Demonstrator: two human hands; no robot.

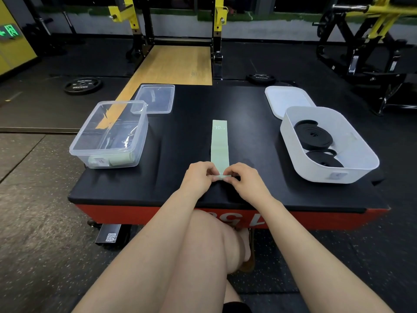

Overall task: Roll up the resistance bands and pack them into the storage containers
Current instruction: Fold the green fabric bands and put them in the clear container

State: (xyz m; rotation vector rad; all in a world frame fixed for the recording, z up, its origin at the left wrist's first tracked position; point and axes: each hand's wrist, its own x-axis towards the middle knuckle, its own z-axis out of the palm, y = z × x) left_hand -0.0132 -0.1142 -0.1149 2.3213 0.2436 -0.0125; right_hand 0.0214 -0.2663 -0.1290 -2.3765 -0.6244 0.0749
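1. The green band (220, 143) lies flat and straight on the black table (191, 136). Its near end is at the front of the table, in the person's fingers.

2. The left hand (199, 176) and the right hand (242, 177) both pinch that near end. They have just a tiny first fold or roll there. Almost all of the band is not rolled yet.

3. The start of the roll is very small. If a finger slips, it may pop open, because stretchy bands like to spring back flat.

4. If one hand pushes faster than the other, the roll may go crooked. Then it comes out like a cone and not a neat roll.

5. If the roll is loose, it may get too fat or fall open when it is lifted.

6. The clear box (108, 134) sits well to the left. It seems to hold green rolls already, at its near end. The white tub (327, 143) on the right holds two rolled black bands (313, 136).

7. The green roll probably belongs in the clear box. Dropping it in the white tub would mix the kinds up.

8. The hands work close to the table's front edge, so a dropped roll may fall to the floor.
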